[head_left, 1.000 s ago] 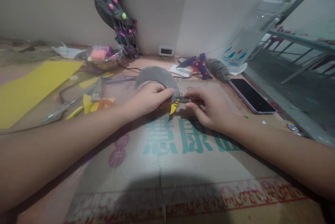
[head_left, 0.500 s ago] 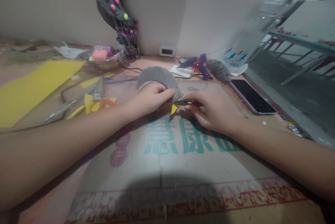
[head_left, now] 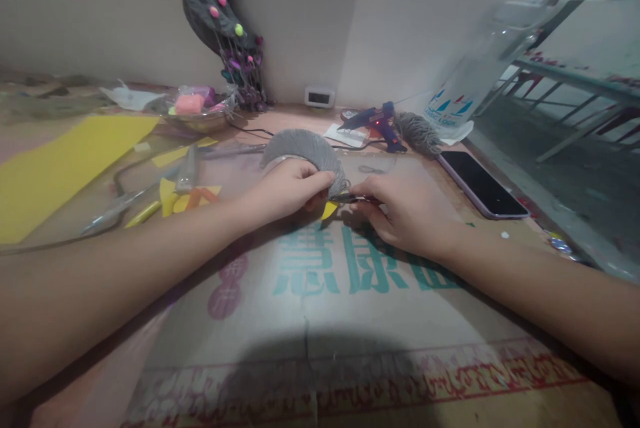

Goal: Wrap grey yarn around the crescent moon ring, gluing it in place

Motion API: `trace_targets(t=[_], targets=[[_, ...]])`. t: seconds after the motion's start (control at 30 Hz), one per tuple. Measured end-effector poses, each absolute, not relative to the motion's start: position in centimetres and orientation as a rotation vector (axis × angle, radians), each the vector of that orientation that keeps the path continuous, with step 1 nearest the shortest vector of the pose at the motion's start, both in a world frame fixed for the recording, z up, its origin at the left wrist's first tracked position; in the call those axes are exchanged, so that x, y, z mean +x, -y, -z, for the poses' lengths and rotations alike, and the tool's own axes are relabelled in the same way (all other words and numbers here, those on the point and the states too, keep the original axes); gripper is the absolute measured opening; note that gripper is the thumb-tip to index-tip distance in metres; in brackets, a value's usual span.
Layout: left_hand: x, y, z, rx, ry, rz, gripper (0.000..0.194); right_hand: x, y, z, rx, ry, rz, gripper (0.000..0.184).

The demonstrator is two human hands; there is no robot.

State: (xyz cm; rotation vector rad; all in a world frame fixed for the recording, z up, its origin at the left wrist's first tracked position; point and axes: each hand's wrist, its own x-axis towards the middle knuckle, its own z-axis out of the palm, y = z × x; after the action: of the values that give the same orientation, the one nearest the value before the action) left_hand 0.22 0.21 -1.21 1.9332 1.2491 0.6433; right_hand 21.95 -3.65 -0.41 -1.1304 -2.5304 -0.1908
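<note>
My left hand [head_left: 295, 187] is closed on a crescent wrapped in grey yarn [head_left: 303, 145], its thumb pressed on the right end. From under that end a yellow paper piece [head_left: 329, 210] sticks out. In my right hand [head_left: 395, 211] is a small dark pointed metal tool [head_left: 345, 198], pinched between thumb and fingers. Its tip meets the yarn end and the yellow piece; fingers hide the rest, so its kind is unclear. A small loose loop of yarn shows by the tip. Both hands are above a printed cardboard sheet [head_left: 320, 321].
Behind the hands lie a blue glue gun [head_left: 377, 125], a grey yarn bundle [head_left: 419, 133] and a small digital display [head_left: 319, 97]. A phone [head_left: 483, 185] lies right, near a plastic bottle [head_left: 460, 81]. Yellow paper [head_left: 70, 168] lies left. A pompom-studded grey crescent [head_left: 205, 1] leans against the wall.
My right hand has shifted slightly left, bringing the tool closer to the yarn end. The yellow piece has tilted a little and shows less. My left hand keeps its hold.
</note>
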Motion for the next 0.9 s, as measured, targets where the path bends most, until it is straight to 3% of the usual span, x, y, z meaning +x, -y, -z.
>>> trace_targets(t=[0.9], targets=[[0.2,0.0,0.8,1.999,-1.21,-0.682,0.051,22.7,3.3,1.2,-0.988,2.448,0.193,0.017]])
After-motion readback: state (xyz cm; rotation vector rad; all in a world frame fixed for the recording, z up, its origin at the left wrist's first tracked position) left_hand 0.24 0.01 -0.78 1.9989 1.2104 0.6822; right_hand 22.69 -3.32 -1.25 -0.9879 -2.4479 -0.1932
